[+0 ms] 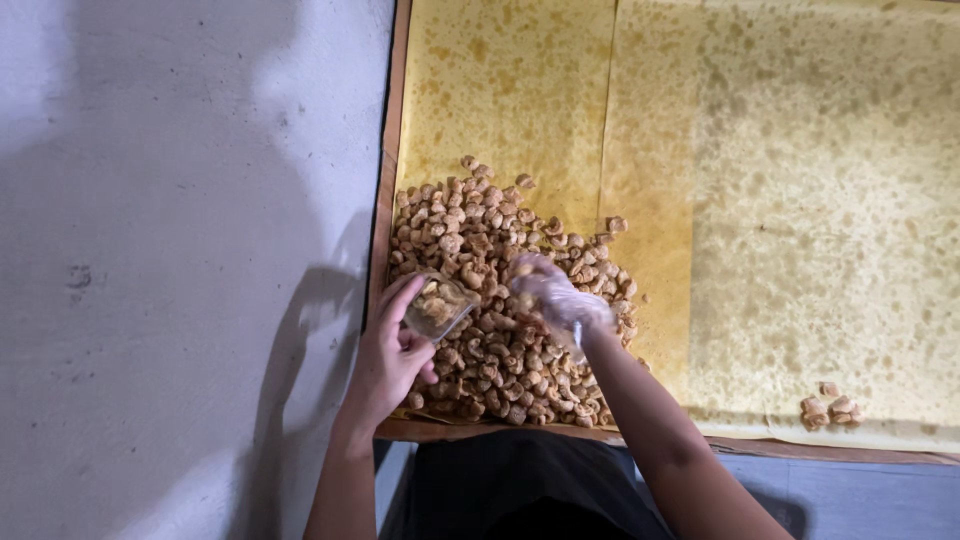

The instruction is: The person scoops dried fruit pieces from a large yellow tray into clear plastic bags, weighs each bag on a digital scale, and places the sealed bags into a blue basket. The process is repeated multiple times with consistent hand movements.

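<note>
Fried snack pieces (500, 300), heaped on oil-stained yellow paper (800, 200) lining the tabletop, are gathered by the gloved right hand (552, 295), fingers curled on some, while the left hand (390, 355) grips a small clear bag (437, 306); a tilted bag risks spillage.

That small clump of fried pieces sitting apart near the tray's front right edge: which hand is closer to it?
Right. The gloved right hand is over the big pile, left of the clump. The left hand, holding a clear bag, is farther left.

A heap of snacks (500, 300) lies on the tray's (386, 200) left part.
</note>
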